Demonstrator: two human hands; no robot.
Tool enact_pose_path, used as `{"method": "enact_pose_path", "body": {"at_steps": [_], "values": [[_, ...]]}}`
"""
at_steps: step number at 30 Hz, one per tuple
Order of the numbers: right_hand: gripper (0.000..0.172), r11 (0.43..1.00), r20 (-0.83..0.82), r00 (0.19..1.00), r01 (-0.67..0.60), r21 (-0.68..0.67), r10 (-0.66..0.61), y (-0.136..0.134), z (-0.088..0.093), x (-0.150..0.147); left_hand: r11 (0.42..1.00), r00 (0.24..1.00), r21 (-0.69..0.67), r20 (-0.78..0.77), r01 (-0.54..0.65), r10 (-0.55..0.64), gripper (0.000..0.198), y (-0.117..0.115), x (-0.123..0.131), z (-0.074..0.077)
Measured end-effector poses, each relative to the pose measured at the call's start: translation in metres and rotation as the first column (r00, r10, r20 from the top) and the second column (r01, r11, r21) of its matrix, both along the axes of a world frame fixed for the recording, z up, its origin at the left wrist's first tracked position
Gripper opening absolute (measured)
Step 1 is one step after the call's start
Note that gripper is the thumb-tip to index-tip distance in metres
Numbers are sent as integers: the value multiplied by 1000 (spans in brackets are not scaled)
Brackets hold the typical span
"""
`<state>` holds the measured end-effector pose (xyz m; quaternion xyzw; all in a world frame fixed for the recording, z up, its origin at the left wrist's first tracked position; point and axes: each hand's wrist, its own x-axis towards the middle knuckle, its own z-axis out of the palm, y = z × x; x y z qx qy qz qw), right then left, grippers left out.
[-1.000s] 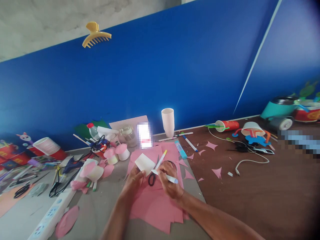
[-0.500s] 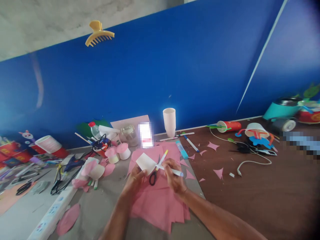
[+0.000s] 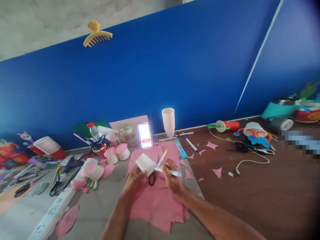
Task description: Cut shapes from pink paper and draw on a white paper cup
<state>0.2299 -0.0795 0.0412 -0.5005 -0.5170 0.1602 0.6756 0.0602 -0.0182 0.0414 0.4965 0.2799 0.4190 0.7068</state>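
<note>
Marker (image 3: 175, 173) tip slightly lower than before — beside white piece (image 3: 145, 163)

lighting's OK, mid-bright & kinda flat, can't tell the src. screen-like patch (image 3: 144, 135) is pixelated + blown out white, bluish glow on the blue panel (image 3: 155, 73) around the cup stack (image 3: 168, 121). top R corner vignettes dark. pixelated strip (image 3: 300, 141) far R. wide-angle stretch, red cups (image 3: 7, 151) far L smeared. right hand (image 3: 171, 178) a bit soft tbh.

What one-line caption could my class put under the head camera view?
Over pink paper, the left hand holds a white item while the right hand grips a marker.
</note>
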Motion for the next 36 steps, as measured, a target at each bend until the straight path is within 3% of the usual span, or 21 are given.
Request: {"method": "enact_pose_path", "body": {"at_steps": [4,10,18,27,36], "values": [[29,1000,49,999,-15,-2,15,-4,1,-6,1000,1000,7,7,-12,12,59,3,0,-3],[32,987,53,988,-149,58,146,-11,2,-13,1000,1000,12,13,-15,15,52,2,0,0],[17,997,-184,980,-66,40,73,-2,-1,-6,1000,1000,31,-10,-5,6,61,7,-4,-11],[26,979,-255,947,-203,-12,194,-1,3,-1,997,998,68,-58,42,-38,54,11,-9,-17],[23,981,-209,960,-194,-7,188,0,1,-3,997,998,71,-52,32,-29,48,6,-6,-11]]}}
